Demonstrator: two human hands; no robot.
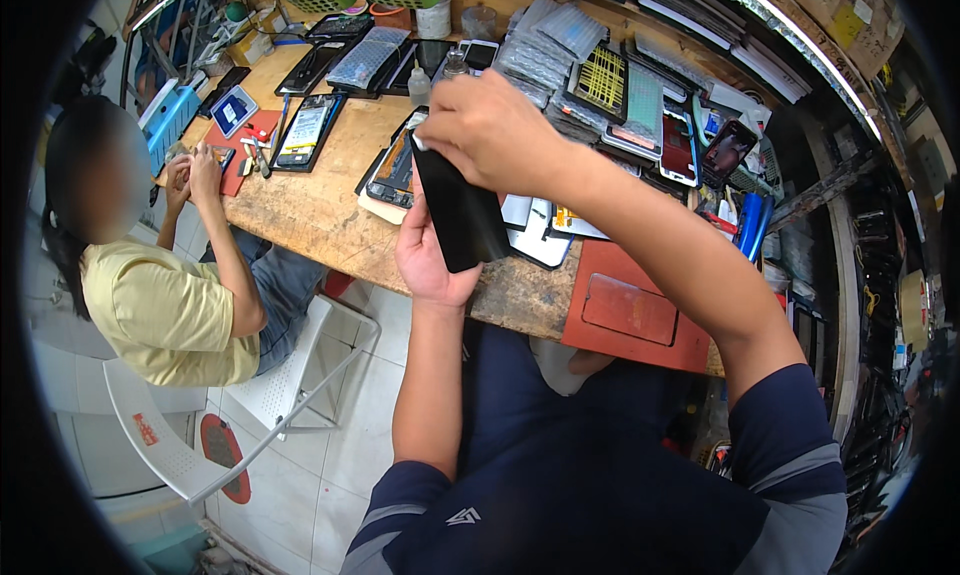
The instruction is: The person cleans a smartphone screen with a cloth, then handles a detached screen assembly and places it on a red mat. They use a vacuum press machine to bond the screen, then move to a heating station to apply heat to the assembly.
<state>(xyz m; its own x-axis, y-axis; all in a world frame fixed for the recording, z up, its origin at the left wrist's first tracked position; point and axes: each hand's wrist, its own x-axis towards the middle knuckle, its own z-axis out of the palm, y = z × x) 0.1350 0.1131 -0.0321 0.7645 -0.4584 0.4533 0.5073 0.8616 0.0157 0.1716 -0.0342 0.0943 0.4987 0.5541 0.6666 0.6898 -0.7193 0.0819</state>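
My left hand (430, 270) grips a black, glossy phone screen panel (460, 210) from below, tilted over the bench. My right hand (485, 125) is closed at the panel's top end, pinching a small white piece (418, 120) against it; its exact nature I cannot make out. Just left of the panel, a phone with exposed innards (388, 180) lies on the bench. Right of it are white phone parts (540, 245). A red mat (625, 340) lies at the front edge on the right, and a small dropper bottle (418, 87) stands behind my hands.
The wooden bench (330, 225) holds several phones, stacks of bubble-wrapped parts (540, 45) at the back and a blue tray (170, 120). A person in yellow (170, 315) sits at the left, hands around a small item, beside a metal chair (160, 430).
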